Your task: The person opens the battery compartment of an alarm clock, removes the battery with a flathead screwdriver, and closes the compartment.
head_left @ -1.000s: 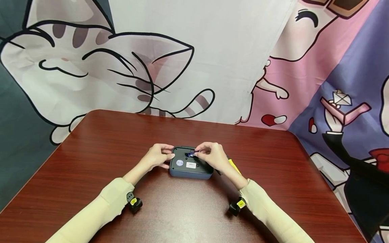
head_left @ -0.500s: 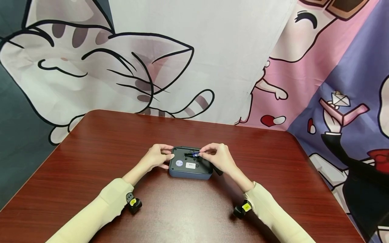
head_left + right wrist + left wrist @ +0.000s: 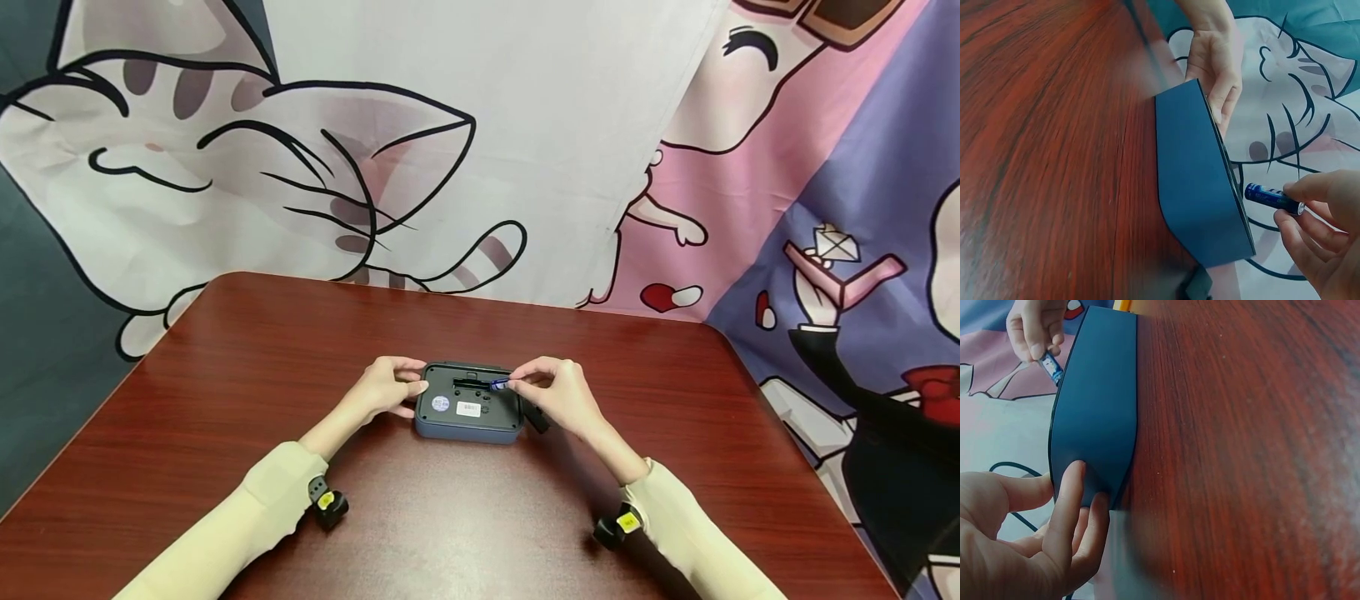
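Note:
A dark blue box-shaped device (image 3: 468,432) lies on the table with its black back panel up. The panel bears a round sticker, a barcode label (image 3: 468,410) and a narrow open battery slot (image 3: 471,384). My left hand (image 3: 382,387) grips the device's left end, thumb on the top edge and fingers along the side. Between thumb and fingers my right hand (image 3: 558,392) pinches a small blue cylindrical battery (image 3: 1272,198) by one end. In the right wrist view the battery is tilted, its free end close over the panel.
A black object (image 3: 536,417) sits against the device's right end, partly hidden by my right hand. A bit of yellow (image 3: 1124,305) shows behind the device in the left wrist view. Behind the brown table (image 3: 300,333) hangs a cartoon-printed cloth (image 3: 562,167).
My right hand has moved right with the battery, from over the slot to the slot's right end, baring more of the slot. The left hand keeps its grip on the device.

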Tool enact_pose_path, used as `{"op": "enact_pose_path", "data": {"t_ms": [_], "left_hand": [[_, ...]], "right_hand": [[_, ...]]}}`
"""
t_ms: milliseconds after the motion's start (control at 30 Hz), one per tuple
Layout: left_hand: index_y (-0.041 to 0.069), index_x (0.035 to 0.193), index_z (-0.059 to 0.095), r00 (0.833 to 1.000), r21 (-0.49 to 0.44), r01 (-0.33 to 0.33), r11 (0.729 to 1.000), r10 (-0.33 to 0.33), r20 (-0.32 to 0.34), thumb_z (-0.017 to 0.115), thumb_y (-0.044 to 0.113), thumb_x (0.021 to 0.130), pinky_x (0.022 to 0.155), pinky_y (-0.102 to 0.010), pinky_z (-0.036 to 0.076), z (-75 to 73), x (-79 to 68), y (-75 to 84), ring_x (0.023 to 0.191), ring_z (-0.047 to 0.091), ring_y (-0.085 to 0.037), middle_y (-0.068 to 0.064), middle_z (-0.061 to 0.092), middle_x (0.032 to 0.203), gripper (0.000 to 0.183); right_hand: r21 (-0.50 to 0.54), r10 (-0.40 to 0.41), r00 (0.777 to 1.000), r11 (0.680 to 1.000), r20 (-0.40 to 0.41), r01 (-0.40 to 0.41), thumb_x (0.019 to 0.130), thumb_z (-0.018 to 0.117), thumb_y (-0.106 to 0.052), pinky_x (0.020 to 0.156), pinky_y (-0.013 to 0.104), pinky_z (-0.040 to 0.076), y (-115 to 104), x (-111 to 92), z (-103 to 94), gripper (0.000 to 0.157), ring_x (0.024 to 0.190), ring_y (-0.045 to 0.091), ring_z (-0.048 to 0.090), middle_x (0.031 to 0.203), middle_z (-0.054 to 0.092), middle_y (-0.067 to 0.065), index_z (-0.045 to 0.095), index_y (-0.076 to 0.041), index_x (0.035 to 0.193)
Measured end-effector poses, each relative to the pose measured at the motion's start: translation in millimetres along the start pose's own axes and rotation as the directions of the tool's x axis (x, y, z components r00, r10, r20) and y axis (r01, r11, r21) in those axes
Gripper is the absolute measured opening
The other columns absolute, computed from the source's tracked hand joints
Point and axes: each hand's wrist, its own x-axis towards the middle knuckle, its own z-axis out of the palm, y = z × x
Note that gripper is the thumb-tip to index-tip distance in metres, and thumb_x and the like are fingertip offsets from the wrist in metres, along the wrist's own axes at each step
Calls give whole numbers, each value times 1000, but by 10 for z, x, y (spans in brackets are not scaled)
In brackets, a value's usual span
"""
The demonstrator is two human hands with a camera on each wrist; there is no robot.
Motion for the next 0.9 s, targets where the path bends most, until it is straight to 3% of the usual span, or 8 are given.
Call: {"op": "enact_pose_path", "data": {"t_ms": [333,600,767,900], "left_hand": [[5,125,51,1000,-1,2,1000,-2,-7,61,6,85,59,-33,60,4,-10,-1,80,65,-17,-20,56,118,41],[5,124,51,1000,-1,-1,1000,1,-5,61,6,85,59,-33,60,1,11,-18,79,65,-16,-20,56,118,41],[5,124,51,1000,2,-1,1000,1,-3,61,6,85,58,-33,60,-3,14,-22,78,65,-17,-20,56,118,41],[5,125,51,1000,2,-1,1000,1,-2,61,7,85,59,-33,60,3,13,-20,79,65,-17,-20,56,118,41]], "right_hand": [[-29,-1,1000,1000,-9,1,75,73,-21,59,18,56,84,-108,-202,9,66,11,65,84,70,1,71,-17,83],[-16,52,999,999,-7,-52,77,71,-10,56,15,53,-128,-187,-379,13,69,29,64,83,70,14,70,-3,87],[6,118,993,993,20,-118,78,70,-14,55,18,53,-31,-193,-431,13,68,27,62,82,70,15,70,-4,87],[8,155,988,988,17,-155,78,71,-21,55,19,54,222,-177,-462,16,70,27,62,83,70,12,71,-8,87]]}}
